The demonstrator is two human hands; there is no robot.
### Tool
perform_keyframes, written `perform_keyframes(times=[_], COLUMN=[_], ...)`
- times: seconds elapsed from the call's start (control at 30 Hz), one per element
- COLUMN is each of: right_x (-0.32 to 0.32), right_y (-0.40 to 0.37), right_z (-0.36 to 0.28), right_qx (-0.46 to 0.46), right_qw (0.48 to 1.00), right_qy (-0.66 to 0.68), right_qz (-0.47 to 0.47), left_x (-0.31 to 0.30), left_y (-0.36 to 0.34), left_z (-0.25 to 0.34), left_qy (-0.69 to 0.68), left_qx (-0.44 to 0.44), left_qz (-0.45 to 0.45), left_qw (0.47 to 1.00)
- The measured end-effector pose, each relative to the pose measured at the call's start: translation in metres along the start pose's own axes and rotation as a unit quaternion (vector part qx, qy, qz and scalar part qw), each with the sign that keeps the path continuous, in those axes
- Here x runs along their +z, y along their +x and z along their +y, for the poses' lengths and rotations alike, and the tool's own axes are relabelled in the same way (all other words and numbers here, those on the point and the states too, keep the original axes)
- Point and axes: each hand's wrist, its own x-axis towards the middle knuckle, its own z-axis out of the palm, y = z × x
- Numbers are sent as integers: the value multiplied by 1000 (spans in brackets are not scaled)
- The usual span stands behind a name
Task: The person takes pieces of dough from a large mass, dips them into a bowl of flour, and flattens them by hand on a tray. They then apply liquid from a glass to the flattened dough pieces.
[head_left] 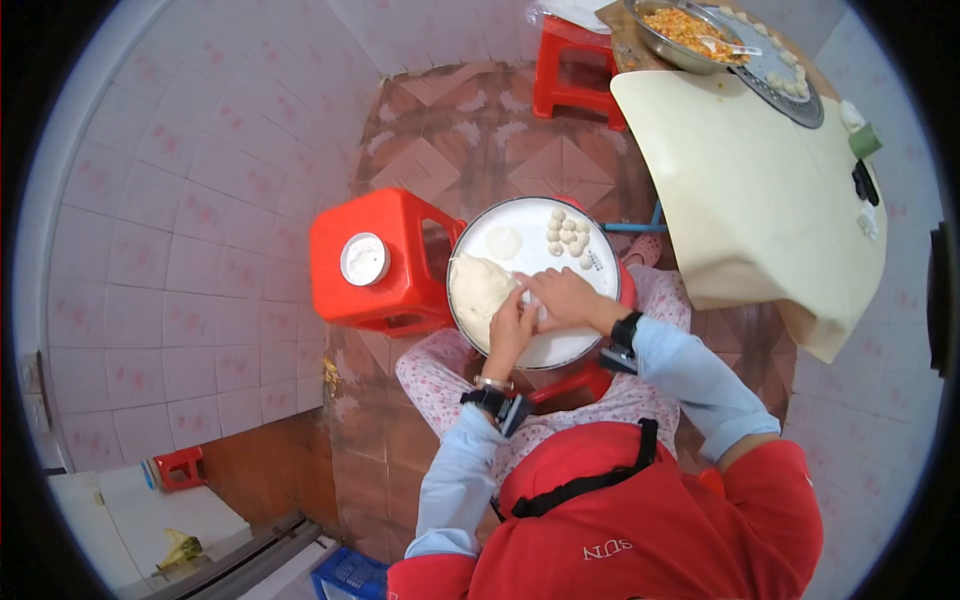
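Note:
A round white tray [560,350] with a dark rim lies in front of me, above my lap. On its left side rests a large mound of pale dough [480,288]. Several small dough balls [568,238] are grouped at the upper right, and a flat round of flour or dough [503,242] lies at the upper left. My left hand [510,328] and my right hand [562,298] meet beside the mound, fingers closed around a small white piece of dough [532,300]. The fingers partly hide this piece.
A red stool [375,215] at the left bears a white bowl [365,259] of white powder. At the upper right, a cream-covered table [740,180] holds a metal bowl [690,62] of orange filling and a round tray [795,105] with dumplings. Another red stool [578,75] stands behind.

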Motion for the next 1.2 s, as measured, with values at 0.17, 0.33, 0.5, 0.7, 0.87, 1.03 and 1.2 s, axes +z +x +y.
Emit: perform_keyframes(times=[0.17, 0.33, 0.5, 0.7, 0.87, 1.03, 1.2], right_x=[-23, -14, -22, -18, -13, -14, -21], right_y=[11, -36, -41, -51, -64, -66, -69], right_z=[6, -13, 12, 54, 55, 49, 45], right_qx=[72, -26, 154, 324, 321, 332, 341], right_qw=[987, 1000, 966, 835, 825, 822, 820], right_qy=[102, -2, 183, 410, 433, 428, 431], right_qz=[-104, -4, 93, 170, 170, 174, 159], left_x=[-5, 4, 9, 23, 32, 40, 51], left_y=[25, -27, -27, -15, -19, -10, -20], left_z=[2, -14, -26, -11, -10, -3, 6], left_qy=[5, -177, -129, 151, 315, 348, 240], left_qx=[-53, -126, -126, 156, 237, 116, 75], left_qz=[-43, -66, -12, 26, -39, -56, -70], left_qw=[998, 974, 984, 976, 918, 929, 965])
